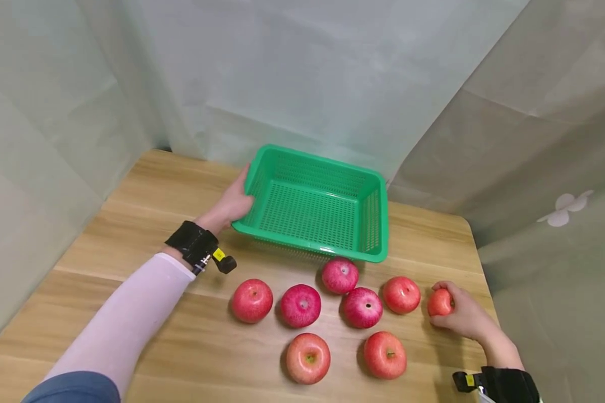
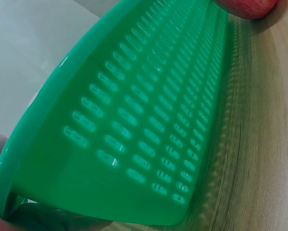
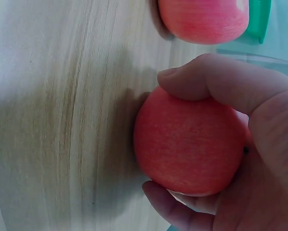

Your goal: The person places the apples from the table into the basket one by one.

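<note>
A green plastic basket (image 1: 307,215) with perforated walls stands at the back of the wooden table, and nothing lies inside it. My left hand (image 1: 234,200) grips its left rim; in the left wrist view the basket's slotted side (image 2: 149,110) fills most of the picture. At the far right my right hand (image 1: 464,314) holds a red apple (image 1: 440,303), thumb and fingers curled around it. The right wrist view shows this apple (image 3: 189,142) against the table, its underside close to the wood. Left of it lies another red apple (image 1: 401,295).
Several more apples lie in front of the basket: a dark pink one (image 1: 340,275) close to its front wall, a red one (image 1: 252,300) at left, and two lighter ones (image 1: 308,359) nearer me. Pale curtains (image 1: 307,73) surround the table (image 1: 191,336) at the back and sides.
</note>
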The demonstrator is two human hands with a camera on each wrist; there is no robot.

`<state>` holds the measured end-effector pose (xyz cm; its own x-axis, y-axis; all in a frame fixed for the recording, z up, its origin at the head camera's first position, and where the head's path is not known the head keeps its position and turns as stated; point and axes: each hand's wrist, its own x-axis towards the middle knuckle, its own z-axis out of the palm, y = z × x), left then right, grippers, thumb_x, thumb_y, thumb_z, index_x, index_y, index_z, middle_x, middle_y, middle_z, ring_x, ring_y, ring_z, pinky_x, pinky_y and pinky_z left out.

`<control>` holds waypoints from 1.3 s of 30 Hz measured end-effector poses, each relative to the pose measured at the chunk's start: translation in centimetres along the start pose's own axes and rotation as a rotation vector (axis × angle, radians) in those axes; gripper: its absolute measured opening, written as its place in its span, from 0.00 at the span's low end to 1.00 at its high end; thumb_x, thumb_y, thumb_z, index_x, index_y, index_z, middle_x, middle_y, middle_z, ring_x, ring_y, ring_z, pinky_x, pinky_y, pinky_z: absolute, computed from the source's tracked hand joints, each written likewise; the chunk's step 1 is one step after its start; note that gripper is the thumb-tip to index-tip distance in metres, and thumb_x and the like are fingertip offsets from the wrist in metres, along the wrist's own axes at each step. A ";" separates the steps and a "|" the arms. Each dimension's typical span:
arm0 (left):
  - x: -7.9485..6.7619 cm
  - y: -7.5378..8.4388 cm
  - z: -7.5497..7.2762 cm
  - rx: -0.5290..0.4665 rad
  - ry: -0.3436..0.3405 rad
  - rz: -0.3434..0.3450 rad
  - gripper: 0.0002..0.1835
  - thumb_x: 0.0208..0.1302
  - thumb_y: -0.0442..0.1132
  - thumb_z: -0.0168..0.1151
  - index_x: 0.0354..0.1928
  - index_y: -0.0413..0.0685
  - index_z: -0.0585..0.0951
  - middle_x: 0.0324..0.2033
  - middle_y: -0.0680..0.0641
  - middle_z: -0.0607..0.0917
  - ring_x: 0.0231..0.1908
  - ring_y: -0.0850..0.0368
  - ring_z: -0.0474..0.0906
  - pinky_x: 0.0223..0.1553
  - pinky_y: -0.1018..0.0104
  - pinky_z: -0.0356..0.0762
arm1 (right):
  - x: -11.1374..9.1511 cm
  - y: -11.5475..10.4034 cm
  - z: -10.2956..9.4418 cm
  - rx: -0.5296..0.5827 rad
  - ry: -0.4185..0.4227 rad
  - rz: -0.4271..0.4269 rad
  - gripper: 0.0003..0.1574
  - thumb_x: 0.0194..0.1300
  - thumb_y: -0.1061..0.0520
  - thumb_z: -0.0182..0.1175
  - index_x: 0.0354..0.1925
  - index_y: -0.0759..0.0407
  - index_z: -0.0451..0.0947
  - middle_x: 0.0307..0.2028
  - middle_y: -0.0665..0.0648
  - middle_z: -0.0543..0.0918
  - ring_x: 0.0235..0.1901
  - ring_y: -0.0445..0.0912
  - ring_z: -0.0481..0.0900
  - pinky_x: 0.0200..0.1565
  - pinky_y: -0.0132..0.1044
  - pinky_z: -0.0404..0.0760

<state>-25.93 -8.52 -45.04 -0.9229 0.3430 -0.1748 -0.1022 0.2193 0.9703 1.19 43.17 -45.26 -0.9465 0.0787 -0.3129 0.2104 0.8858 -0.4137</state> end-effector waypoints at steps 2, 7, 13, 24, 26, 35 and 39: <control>0.2 0.1 -0.1 -0.004 0.003 -0.002 0.59 0.65 0.16 0.45 0.88 0.69 0.35 0.79 0.31 0.60 0.49 0.29 0.82 0.46 0.36 0.86 | 0.3 0.1 0.0 -0.003 0.004 -0.010 0.47 0.49 0.56 0.83 0.63 0.66 0.73 0.50 0.67 0.82 0.46 0.58 0.80 0.45 0.51 0.81; 0.4 -0.1 0.0 -0.027 -0.007 -0.022 0.60 0.64 0.16 0.45 0.88 0.69 0.34 0.80 0.32 0.59 0.48 0.28 0.82 0.47 0.34 0.86 | 0.3 0.2 0.1 -0.014 0.000 -0.017 0.47 0.48 0.54 0.84 0.62 0.65 0.74 0.50 0.66 0.83 0.46 0.58 0.81 0.45 0.51 0.81; 0.4 -0.3 0.2 -0.016 0.005 -0.029 0.60 0.64 0.16 0.46 0.87 0.68 0.33 0.80 0.32 0.59 0.46 0.31 0.84 0.45 0.37 0.87 | 0.2 0.3 -0.1 -0.023 0.001 -0.033 0.48 0.47 0.54 0.85 0.63 0.65 0.74 0.51 0.66 0.82 0.47 0.57 0.81 0.45 0.51 0.81; -0.1 -0.4 0.4 -0.008 0.008 -0.001 0.62 0.60 0.14 0.45 0.88 0.67 0.33 0.80 0.32 0.59 0.49 0.26 0.82 0.43 0.36 0.87 | 0.1 0.0 -1.7 -0.015 0.017 -0.014 0.48 0.51 0.55 0.83 0.65 0.67 0.72 0.51 0.68 0.81 0.46 0.58 0.81 0.43 0.49 0.82; -0.1 -0.4 0.4 -0.008 0.012 0.010 0.63 0.59 0.14 0.46 0.88 0.66 0.34 0.79 0.31 0.60 0.48 0.27 0.82 0.43 0.36 0.87 | 0.2 -0.3 -2.2 -0.027 0.044 -0.024 0.48 0.53 0.54 0.83 0.66 0.68 0.71 0.51 0.69 0.81 0.46 0.59 0.81 0.42 0.49 0.82; -0.2 -0.1 0.4 -0.015 0.013 0.051 0.62 0.56 0.13 0.44 0.89 0.64 0.39 0.75 0.30 0.65 0.47 0.27 0.82 0.43 0.34 0.86 | 2.2 -3.2 -3.9 -0.053 0.113 -0.087 0.48 0.57 0.51 0.81 0.68 0.66 0.71 0.54 0.71 0.81 0.49 0.62 0.80 0.43 0.51 0.82; -0.2 0.1 0.4 0.002 0.010 0.031 0.61 0.58 0.14 0.44 0.88 0.65 0.36 0.78 0.31 0.61 0.47 0.29 0.82 0.43 0.36 0.87 | 3.4 -4.2 -4.2 -0.055 0.109 -0.117 0.47 0.56 0.53 0.81 0.68 0.65 0.71 0.54 0.70 0.81 0.49 0.61 0.80 0.44 0.51 0.82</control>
<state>-25.57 -8.24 -44.94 -0.9292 0.3409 -0.1428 -0.0726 0.2105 0.9749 -3.89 41.67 -41.01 -0.9853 0.0204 -0.1696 0.0867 0.9153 -0.3934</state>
